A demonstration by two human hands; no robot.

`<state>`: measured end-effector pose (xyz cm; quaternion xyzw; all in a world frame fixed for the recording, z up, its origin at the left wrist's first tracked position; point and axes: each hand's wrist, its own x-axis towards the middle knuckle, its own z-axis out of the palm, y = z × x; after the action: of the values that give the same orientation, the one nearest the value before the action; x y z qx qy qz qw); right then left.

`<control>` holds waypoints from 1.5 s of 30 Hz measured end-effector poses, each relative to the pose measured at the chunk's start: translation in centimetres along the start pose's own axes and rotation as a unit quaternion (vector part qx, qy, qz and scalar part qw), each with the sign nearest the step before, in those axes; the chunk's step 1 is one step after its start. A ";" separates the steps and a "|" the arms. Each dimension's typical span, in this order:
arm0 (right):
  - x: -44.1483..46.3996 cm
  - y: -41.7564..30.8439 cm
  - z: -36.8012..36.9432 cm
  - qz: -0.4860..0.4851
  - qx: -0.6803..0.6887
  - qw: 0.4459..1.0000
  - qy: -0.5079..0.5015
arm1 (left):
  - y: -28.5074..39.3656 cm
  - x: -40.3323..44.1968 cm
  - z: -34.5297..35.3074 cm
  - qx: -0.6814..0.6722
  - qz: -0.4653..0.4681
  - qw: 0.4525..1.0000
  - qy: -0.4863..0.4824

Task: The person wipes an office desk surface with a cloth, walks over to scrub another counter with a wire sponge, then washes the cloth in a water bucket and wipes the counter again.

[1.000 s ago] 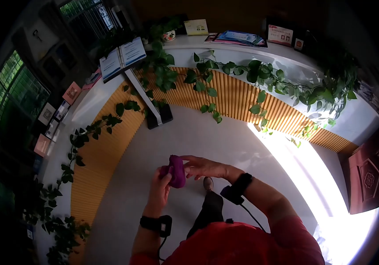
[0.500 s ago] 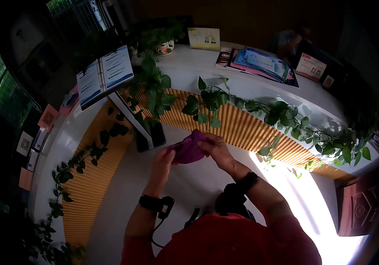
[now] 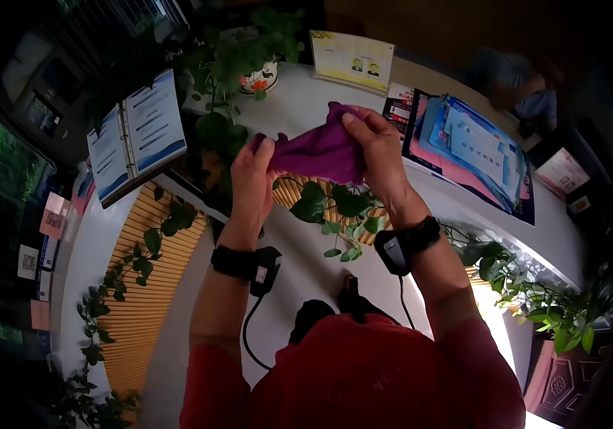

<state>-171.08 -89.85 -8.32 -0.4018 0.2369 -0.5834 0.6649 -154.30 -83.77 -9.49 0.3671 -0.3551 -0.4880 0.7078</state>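
Note:
A purple cloth (image 3: pixel 320 151) is stretched between my two hands, held up in front of the curved counter. My left hand (image 3: pixel 253 179) pinches its left end between thumb and fingers. At the other end, my right hand (image 3: pixel 381 154) grips the cloth with the thumb on top. The cloth's lower right part hangs loose beside my right palm. Behind and below the cloth are trailing green vine leaves (image 3: pixel 311 202) against the slatted front of the counter.
On the white counter (image 3: pixel 299 96) stand a potted plant (image 3: pixel 260 79), a yellow sign (image 3: pixel 353 61) and a pile of blue and pink folders (image 3: pixel 474 146). An open binder (image 3: pixel 138 136) stands at left. A person (image 3: pixel 524 86) sits behind the counter at right.
Both my hands have moved forward and up toward the counter with the cloth. The cloth was bunched and is now spread wider between them. The counter appears closer.

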 end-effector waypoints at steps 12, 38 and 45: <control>13.9 14.7 0.6 0.002 -0.702 0.712 0.008 | -3.9 8.2 -13.1 0.210 -0.121 0.962 0.130; 20.3 19.0 3.2 -0.236 -0.799 0.539 -0.126 | -2.5 -3.6 -32.0 0.188 -0.314 0.893 0.261; 17.9 19.9 5.6 -0.266 -0.782 0.512 -0.238 | -3.2 -3.8 -31.9 0.173 -0.324 0.899 0.240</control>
<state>-151.36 -105.75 -18.56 -0.9270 0.3119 -0.1949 -0.0730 -129.22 -75.43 -28.12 0.6846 -0.1153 -0.5183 0.4995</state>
